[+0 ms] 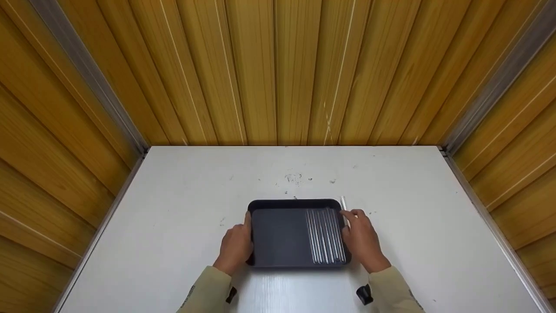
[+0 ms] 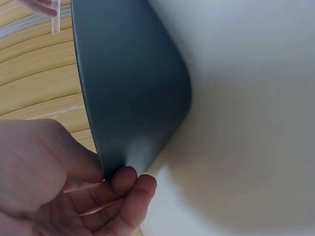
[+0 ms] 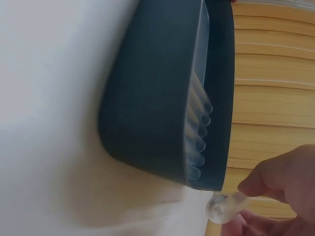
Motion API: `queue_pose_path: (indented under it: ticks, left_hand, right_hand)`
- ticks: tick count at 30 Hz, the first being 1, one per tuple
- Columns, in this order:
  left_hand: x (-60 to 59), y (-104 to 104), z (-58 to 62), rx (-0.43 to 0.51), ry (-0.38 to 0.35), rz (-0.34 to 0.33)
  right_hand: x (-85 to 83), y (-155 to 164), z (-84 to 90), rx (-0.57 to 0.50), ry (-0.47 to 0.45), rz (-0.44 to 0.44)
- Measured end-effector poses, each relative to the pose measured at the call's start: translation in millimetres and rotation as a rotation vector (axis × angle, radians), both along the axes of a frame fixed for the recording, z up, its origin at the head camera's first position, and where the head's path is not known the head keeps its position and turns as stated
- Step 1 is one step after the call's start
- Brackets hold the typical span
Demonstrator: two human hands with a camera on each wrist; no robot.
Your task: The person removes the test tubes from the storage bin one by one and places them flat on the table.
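Note:
A dark grey rectangular tray (image 1: 278,237) is on the white table, with several clear tubes (image 1: 325,234) lying side by side along its right part. My left hand (image 1: 236,244) grips the tray's left side; in the left wrist view its thumb is at the rim and curled fingers (image 2: 135,196) meet the outer wall. Just outside the right wall, my right hand (image 1: 362,237) pinches another clear tube (image 1: 343,203) between thumb and fingers. That tube's rounded end (image 3: 220,210) faces the right wrist camera, close to the tray's corner. The hand covers part of its length.
White tabletop (image 1: 182,195) surrounds the tray, with small dark marks (image 1: 293,178) behind it. Yellow wood-patterned panels (image 1: 291,74) enclose the back and both sides, with metal posts in the corners. A black strap end (image 1: 365,294) hangs at the right cuff.

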State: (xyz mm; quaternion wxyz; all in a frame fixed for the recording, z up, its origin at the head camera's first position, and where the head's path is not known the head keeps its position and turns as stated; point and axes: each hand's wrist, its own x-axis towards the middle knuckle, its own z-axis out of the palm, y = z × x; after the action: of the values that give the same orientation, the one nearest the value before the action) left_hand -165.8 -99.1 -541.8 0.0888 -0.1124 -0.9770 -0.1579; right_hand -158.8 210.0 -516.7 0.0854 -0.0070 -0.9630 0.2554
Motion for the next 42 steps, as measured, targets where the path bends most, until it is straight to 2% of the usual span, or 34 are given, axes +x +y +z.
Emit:
queue_pose_path:
  ticks: [9,14,24,31,38,42]
  left_hand:
    - [-7.1,1.4,4.4,0.038,-0.138,0.111]
    - [-10.5,1.1,5.0,0.043,-0.183,0.139]
    - [-16.2,-2.8,3.0,0.092,-0.212,0.118]
    - [-19.7,-7.4,4.4,0.169,-0.297,0.084]
    - [-20.0,-8.7,3.8,0.16,-0.23,0.04]
    - [-21.2,-9.3,1.3,0.142,-0.245,0.052]
  right_hand:
    - [0.7,6.0,-7.1,-0.018,-0.04,-0.011]
    - [0.2,8.5,-11.8,-0.049,-0.066,-0.01]
    - [-1.2,15.1,-18.1,-0.103,-0.114,-0.026]
    - [0.0,18.5,-25.5,-0.111,-0.096,-0.035]
    - [-1.0,18.4,-31.6,-0.126,-0.094,-0.026]
    - [-0.7,18.6,-35.0,-0.124,-0.1,-0.023]
